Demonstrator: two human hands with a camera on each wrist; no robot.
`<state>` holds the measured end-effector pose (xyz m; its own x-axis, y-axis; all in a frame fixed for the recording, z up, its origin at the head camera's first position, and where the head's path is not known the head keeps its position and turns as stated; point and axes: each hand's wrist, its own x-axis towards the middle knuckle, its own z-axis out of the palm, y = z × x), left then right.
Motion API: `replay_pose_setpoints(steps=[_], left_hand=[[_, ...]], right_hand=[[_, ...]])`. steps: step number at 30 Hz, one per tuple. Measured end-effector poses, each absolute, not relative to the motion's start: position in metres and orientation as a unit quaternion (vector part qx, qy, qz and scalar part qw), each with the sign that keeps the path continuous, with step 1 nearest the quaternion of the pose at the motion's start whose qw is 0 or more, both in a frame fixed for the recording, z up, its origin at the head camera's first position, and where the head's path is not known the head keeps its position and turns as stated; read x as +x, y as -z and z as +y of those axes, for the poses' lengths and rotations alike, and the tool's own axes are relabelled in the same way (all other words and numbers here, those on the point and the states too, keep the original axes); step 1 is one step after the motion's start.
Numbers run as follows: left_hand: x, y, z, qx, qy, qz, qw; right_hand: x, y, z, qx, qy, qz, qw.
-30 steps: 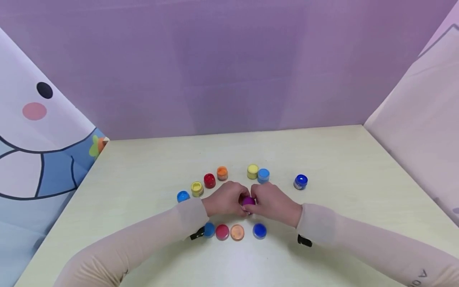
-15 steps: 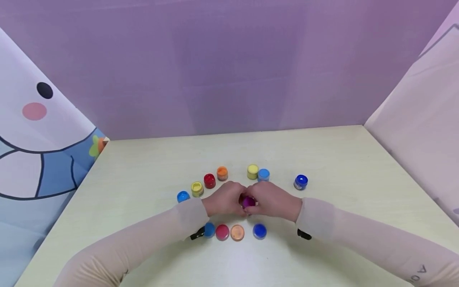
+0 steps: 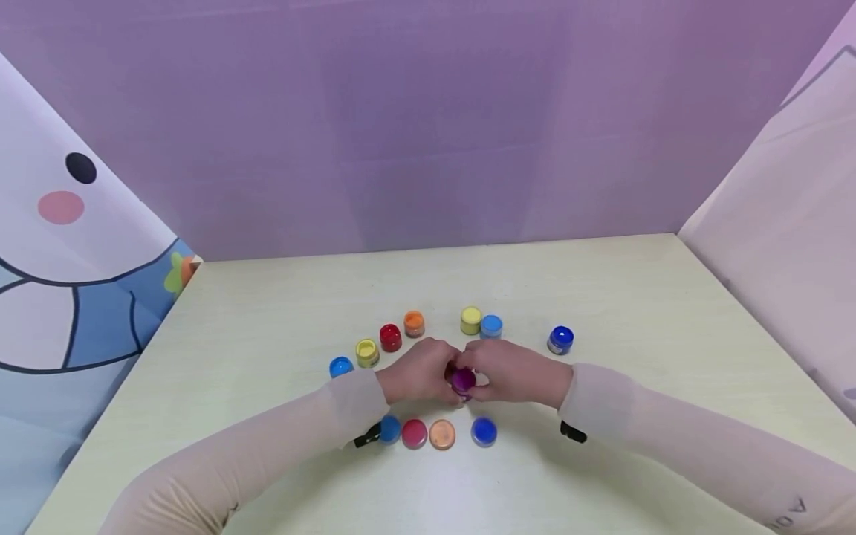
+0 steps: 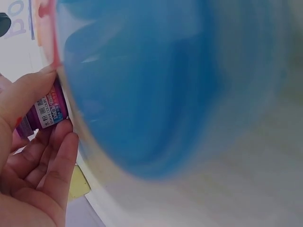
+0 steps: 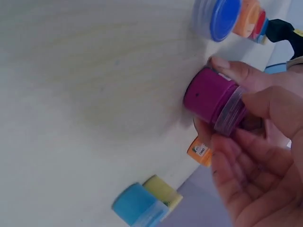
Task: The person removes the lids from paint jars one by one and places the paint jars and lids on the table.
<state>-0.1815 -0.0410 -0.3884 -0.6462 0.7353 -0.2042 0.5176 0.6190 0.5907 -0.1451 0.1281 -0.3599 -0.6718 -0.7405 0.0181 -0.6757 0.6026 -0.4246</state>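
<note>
A purple paint jar (image 3: 464,380) stands between both hands in the middle of the table. My left hand (image 3: 423,371) grips its body, thumb on one side and fingers on the other; the label shows in the left wrist view. From the right, my right hand (image 3: 516,374) pinches the clear-rimmed lid (image 5: 230,111) between thumb and fingers, as the right wrist view shows. The lid sits on the jar; whether it is loose I cannot tell. In the left wrist view, a blurred blue lid (image 4: 142,90) fills much of the picture close to the camera.
Behind the left hand, blue (image 3: 341,366), yellow (image 3: 368,353), red (image 3: 391,338) and orange (image 3: 414,324) jars form a slanting row. Pale yellow (image 3: 471,320), light blue (image 3: 491,326) and dark blue (image 3: 560,339) jars stand farther right. Several round lids, including an orange one (image 3: 442,434), lie nearer.
My right hand has turned and shifted a little at the lid, leaving more of the purple top in sight. The left hand has stayed in place around the jar.
</note>
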Motion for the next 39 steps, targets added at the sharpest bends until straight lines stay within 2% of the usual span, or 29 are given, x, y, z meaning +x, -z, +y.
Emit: replay_pose_setpoints(steps=[8, 13, 17, 26, 39], left_hand=[[-0.183, 0.389, -0.040, 0.368, -0.244, 0.871, 0.216], [-0.183, 0.389, -0.041, 0.366, -0.242, 0.872, 0.218], [-0.182, 0.388, -0.041, 0.369, -0.244, 0.869, 0.219], [-0.183, 0.387, -0.040, 0.374, -0.245, 0.869, 0.213], [-0.182, 0.386, -0.039, 0.362, -0.241, 0.874, 0.216]], right_hand=[[-0.135, 0.366, 0.126, -0.245, 0.250, 0.932, 0.089], [-0.132, 0.369, 0.122, -0.212, 0.259, 0.938, 0.095], [-0.132, 0.368, 0.122, -0.233, 0.249, 0.936, 0.088], [-0.141, 0.361, 0.125, -0.357, 0.209, 0.907, 0.083], [-0.143, 0.358, 0.128, -0.426, 0.098, 0.897, 0.072]])
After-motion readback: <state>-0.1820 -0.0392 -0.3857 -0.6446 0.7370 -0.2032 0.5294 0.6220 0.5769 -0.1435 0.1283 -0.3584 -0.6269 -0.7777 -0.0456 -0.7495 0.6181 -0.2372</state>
